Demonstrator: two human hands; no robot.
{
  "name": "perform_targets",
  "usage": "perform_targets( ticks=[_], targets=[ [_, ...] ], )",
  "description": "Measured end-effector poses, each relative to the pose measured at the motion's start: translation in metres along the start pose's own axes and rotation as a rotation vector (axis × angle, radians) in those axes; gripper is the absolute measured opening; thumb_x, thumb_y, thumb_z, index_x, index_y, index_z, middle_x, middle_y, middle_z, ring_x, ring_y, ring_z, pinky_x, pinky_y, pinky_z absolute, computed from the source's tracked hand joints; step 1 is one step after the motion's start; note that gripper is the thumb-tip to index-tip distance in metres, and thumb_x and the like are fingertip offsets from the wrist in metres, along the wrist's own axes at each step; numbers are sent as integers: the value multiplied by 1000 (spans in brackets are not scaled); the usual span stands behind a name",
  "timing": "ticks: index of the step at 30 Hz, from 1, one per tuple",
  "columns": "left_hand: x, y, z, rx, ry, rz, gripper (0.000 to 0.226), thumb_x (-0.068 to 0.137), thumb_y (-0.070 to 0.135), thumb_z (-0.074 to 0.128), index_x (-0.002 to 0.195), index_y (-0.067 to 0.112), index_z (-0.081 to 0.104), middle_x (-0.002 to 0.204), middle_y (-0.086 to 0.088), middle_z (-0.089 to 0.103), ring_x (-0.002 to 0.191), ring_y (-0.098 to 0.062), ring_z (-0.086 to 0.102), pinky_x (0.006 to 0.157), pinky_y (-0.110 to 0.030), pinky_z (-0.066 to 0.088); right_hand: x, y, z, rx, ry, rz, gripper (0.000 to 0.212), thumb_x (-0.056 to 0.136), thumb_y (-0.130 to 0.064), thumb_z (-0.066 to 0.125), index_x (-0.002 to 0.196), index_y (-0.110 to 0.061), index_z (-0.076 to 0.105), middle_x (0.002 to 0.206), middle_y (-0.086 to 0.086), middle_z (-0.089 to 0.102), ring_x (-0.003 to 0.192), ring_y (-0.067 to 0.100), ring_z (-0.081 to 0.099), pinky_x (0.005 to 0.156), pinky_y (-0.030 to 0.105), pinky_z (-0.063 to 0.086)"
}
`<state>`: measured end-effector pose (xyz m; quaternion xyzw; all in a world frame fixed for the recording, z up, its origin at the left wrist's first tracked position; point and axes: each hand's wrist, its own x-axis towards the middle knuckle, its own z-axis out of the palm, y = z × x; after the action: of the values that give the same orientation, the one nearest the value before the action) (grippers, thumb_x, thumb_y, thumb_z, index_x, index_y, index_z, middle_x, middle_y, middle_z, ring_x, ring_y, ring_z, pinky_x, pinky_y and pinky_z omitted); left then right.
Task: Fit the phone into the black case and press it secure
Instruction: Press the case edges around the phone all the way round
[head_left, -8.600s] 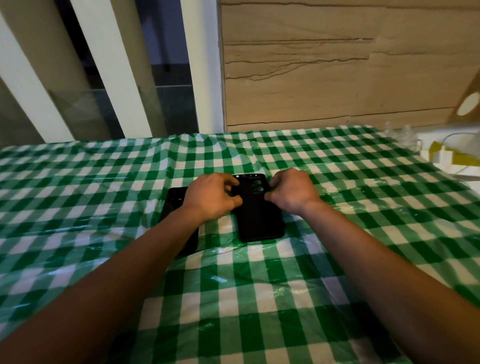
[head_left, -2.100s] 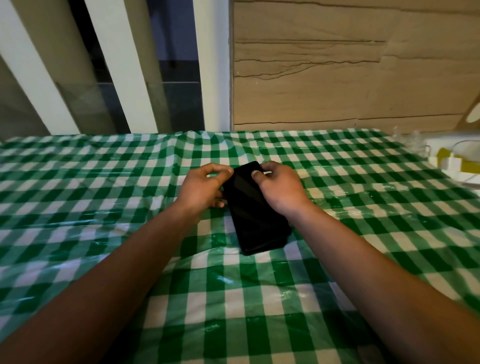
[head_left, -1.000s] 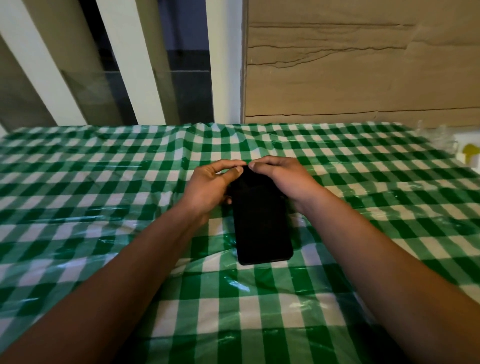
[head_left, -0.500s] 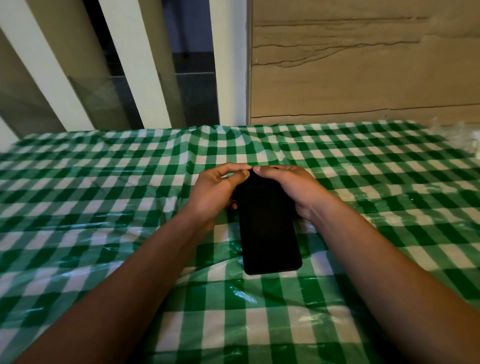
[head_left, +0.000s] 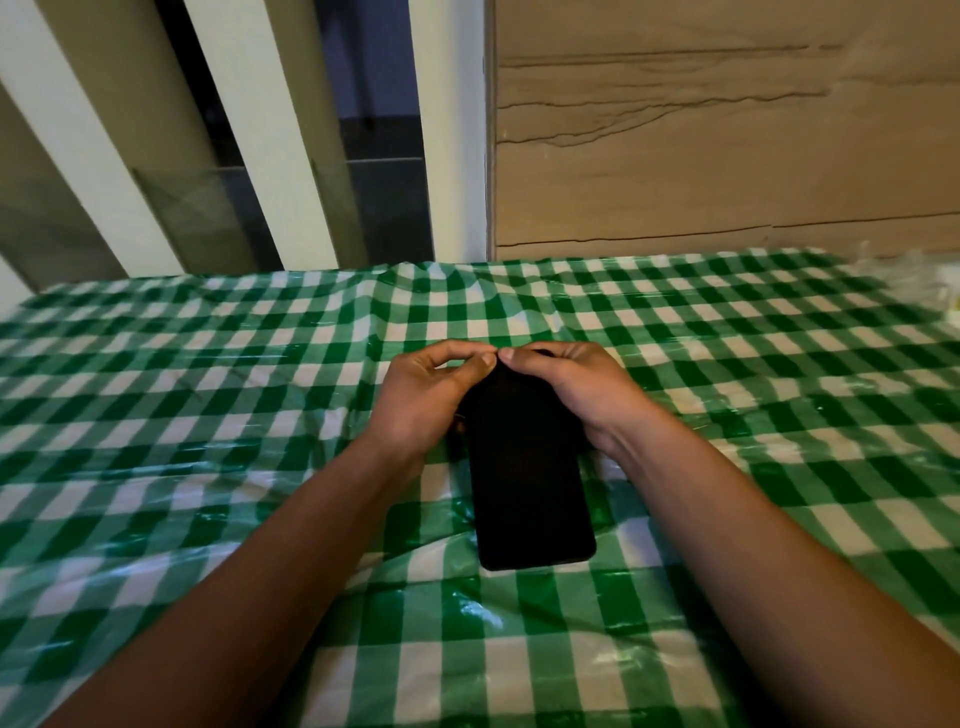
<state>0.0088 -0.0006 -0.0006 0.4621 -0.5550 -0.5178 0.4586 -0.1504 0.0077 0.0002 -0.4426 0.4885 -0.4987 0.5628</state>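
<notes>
A black phone (head_left: 527, 478) lies screen up and lengthwise on the green-and-white checked tablecloth (head_left: 208, 415), in the middle of the view. The black case cannot be told apart from the phone's dark body. My left hand (head_left: 421, 400) grips the phone's far left corner, thumb on top. My right hand (head_left: 576, 389) grips the far right corner the same way. The two thumb tips almost touch at the phone's far edge. The near half of the phone is uncovered.
The table ends at a wooden panel wall (head_left: 727, 156) on the right and white slats with glass (head_left: 249, 156) on the left. A pale blurred object (head_left: 935, 280) sits at the table's far right edge. The cloth is wrinkled around the phone.
Over the last second the hands stay at the phone's far end, thumbs pressing closer together. Earlier, the phone was tilted up in both hands; now it lies flat.
</notes>
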Motion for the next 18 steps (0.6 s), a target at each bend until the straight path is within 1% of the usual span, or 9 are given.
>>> perform_targets(
  ticks=[3, 6, 9, 12, 14, 16, 17, 18],
  targets=[
    [-1, 0, 0, -21, 4, 0, 11, 87, 24, 69, 92, 17, 76, 70, 1, 75, 51, -9, 62, 43, -17, 42, -2, 0, 1, -11, 9, -13, 8, 76, -21, 77, 79, -13, 78, 82, 14, 77, 73, 25, 73, 68, 30, 56],
    [-1, 1, -1, -56, 14, 6, 7, 87, 21, 69, 86, 20, 76, 64, 4, 74, 49, -8, 60, 42, -17, 42, -4, 0, 3, -39, 14, -12, 19, 73, -32, 77, 83, -15, 79, 86, 12, 78, 79, 26, 74, 73, 32, 56],
    [-1, 3, -5, -86, 16, -3, 8, 89, 21, 67, 85, 22, 74, 61, 5, 71, 48, -8, 59, 42, -18, 43, -5, -3, 2, -33, 15, 25, 26, 75, -41, 73, 84, -17, 79, 88, 9, 79, 84, 23, 75, 73, 30, 58],
    [-1, 4, -7, -71, 16, -3, 9, 90, 21, 65, 86, 22, 73, 59, 7, 70, 45, -7, 58, 40, -18, 42, -5, -4, 2, -23, 16, 13, 23, 81, -37, 70, 84, -16, 80, 88, 9, 79, 85, 23, 75, 70, 29, 58],
    [-2, 3, -8, -17, 4, 19, 11, 92, 22, 63, 88, 24, 73, 57, 10, 68, 44, -6, 56, 40, -19, 41, -5, -4, 4, -21, 40, -5, 23, 81, -35, 70, 83, -14, 80, 86, 11, 78, 82, 24, 75, 68, 29, 57],
    [-2, 2, -6, 40, -13, 56, 14, 94, 24, 60, 90, 26, 74, 60, 10, 70, 49, -8, 59, 41, -21, 44, -6, -4, 5, -12, 47, -20, 23, 82, -34, 70, 84, -12, 79, 85, 12, 78, 81, 26, 75, 66, 29, 57],
    [-3, 2, -5, 47, -24, 76, 15, 93, 25, 61, 91, 27, 75, 66, 10, 73, 55, -9, 63, 46, -23, 48, -6, -4, 5, -8, 43, -27, 23, 82, -33, 70, 84, -13, 79, 85, 13, 78, 81, 26, 75, 67, 30, 58],
    [-3, 1, -3, 39, -39, 96, 14, 92, 25, 63, 92, 28, 76, 75, 9, 76, 66, -10, 69, 54, -24, 54, -6, -3, 5, -11, 37, -34, 22, 82, -33, 70, 84, -13, 79, 85, 13, 78, 81, 27, 75, 69, 31, 58]
  ],
)
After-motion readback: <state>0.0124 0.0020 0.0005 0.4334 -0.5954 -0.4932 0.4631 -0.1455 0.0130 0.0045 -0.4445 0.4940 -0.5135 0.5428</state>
